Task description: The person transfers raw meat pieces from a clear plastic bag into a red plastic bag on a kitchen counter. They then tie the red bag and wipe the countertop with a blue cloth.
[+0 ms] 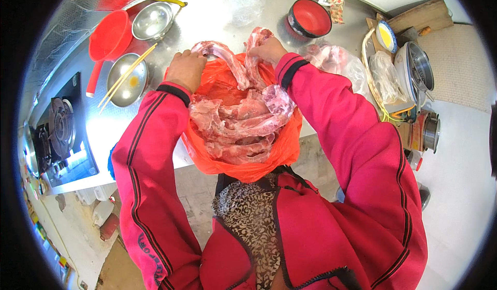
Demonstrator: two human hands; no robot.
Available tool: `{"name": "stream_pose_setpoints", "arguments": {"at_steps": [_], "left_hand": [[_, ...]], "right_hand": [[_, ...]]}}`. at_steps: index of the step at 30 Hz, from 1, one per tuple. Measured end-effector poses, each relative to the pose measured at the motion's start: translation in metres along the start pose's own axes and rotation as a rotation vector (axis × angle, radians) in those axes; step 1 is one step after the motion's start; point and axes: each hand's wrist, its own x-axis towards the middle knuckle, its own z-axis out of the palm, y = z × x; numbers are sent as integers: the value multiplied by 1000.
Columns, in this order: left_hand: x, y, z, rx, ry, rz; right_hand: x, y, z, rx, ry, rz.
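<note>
Raw, bony meat pieces [240,127] lie in a red plastic bag [248,171] at the near edge of the steel counter. My left hand [187,69] grips the upper left end of a long curved meat piece [227,59], whose other end hangs over the bag. My right hand [268,52] is closed around another bony meat piece [254,66] that stands up from the bag's far side. The lower ends of these two pieces meet near the middle. Both thumbs are partly hidden.
At the left are a red plastic ladle [110,35], steel bowls [152,21] and wooden chopsticks [126,78], with a gas stove [62,129] beyond. A black-and-red bowl [310,18] and a clear bag of meat [336,62] are at the right. Crumpled clear plastic [248,2] lies behind.
</note>
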Motion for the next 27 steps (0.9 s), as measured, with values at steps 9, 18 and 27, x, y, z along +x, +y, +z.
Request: {"name": "stream_pose_setpoints", "arguments": {"at_steps": [9,18,27], "left_hand": [[0,-35,12,-293,-20,-261],[12,-24,-45,-880,138,-261],[-67,6,-35,-878,132,82]], "right_hand": [[-108,-83,-10,-69,-256,-314],[-139,-108,30,-720,-435,-778],[-40,-127,-23,-840,-151,-485]]}}
